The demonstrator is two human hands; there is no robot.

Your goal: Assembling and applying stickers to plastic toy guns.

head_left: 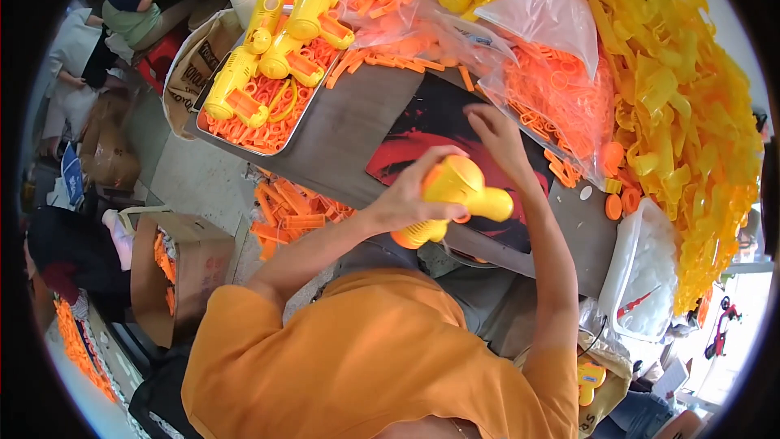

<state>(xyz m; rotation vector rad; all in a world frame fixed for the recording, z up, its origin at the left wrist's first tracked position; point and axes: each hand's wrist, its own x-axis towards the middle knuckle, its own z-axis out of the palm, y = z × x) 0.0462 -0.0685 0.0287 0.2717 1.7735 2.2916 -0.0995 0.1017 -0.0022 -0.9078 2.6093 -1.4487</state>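
My left hand (409, 193) is wrapped round a yellow plastic toy gun (459, 184), holding it tilted above the near edge of the workbench. Its rounded end faces up and a stubby part points right. My right hand (497, 134) is over the dark, red-patterned mat (418, 118), away from the toy gun. Its fingers are partly bent and apart, with nothing visible in them. Closest to it are loose orange plastic pieces (532, 122) and a clear bag of orange rings (556, 97).
At the left a metal tray (294, 132) holds yellow toy guns (236, 85) on orange rings. Yellow parts (666, 106) are heaped at the right, above a white tub (630, 276). A cardboard box (195, 264) stands at lower left. Other people (134, 12) sit far left.
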